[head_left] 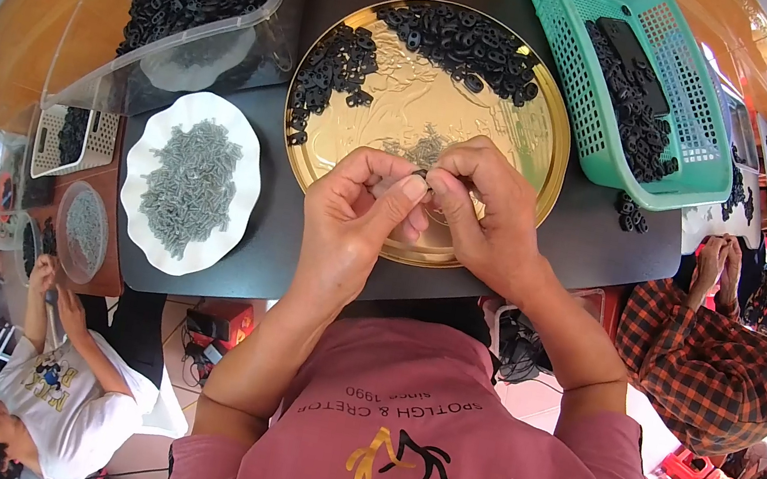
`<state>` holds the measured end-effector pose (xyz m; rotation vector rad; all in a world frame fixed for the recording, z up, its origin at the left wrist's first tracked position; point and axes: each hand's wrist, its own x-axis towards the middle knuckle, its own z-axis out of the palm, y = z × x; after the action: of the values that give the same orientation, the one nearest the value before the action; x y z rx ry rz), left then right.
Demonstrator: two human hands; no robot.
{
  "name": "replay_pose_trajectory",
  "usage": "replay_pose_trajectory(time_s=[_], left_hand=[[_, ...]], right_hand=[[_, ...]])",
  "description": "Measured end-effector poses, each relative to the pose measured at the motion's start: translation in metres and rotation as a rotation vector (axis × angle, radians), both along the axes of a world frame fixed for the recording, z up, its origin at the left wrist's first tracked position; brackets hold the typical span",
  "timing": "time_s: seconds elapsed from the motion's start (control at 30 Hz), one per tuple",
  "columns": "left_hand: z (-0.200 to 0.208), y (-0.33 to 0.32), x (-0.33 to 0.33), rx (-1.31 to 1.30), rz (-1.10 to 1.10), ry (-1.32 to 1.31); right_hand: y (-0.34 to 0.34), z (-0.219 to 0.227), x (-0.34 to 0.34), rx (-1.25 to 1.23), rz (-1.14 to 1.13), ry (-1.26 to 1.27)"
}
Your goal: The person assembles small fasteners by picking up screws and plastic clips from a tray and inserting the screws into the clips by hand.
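Over the near part of a round gold tray (393, 124), my left hand (363, 211) and my right hand (490, 212) meet fingertip to fingertip. Both are closed in a pinch around a small black part (422, 174); most of it is hidden by the fingers, so its exact shape does not show. Just beyond the fingertips lies a little heap of thin grey screw-like pins (428, 145), partly covered by my right hand. Black oval plastic rings (467, 45) line the tray's far rim, and smaller black plastic pieces (333, 69) cluster along its left side.
Left of the tray, a white scalloped plate (250, 187) holds many grey pins (189, 187). A clear bin (171, 52) of black parts stands behind it. At far right is a green basket (576, 120) with black parts. Co-workers sit left (64, 389) and right (707, 365).
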<state>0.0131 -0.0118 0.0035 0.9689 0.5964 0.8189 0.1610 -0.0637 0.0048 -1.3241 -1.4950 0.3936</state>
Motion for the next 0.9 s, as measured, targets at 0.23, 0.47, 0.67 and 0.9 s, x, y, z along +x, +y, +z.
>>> replay_pose_trajectory(time_s=[0.23,0.47,0.67,0.9], left_hand=[[-0.003,0.008,0.001,-0.018,0.011,-0.025],[-0.004,0.010,-0.004,-0.022,0.000,-0.027],[-0.004,0.011,-0.012,-0.021,0.007,-0.017],[-0.004,0.009,-0.019,-0.013,0.033,-0.068]], right_hand=[[0.013,0.017,0.027,-0.262,0.008,0.161],[0.053,-0.013,0.066,-0.168,-0.323,-0.643],[0.062,-0.017,0.065,-0.237,-0.296,-0.761],[0.051,0.001,0.059,-0.317,-0.170,-0.283]])
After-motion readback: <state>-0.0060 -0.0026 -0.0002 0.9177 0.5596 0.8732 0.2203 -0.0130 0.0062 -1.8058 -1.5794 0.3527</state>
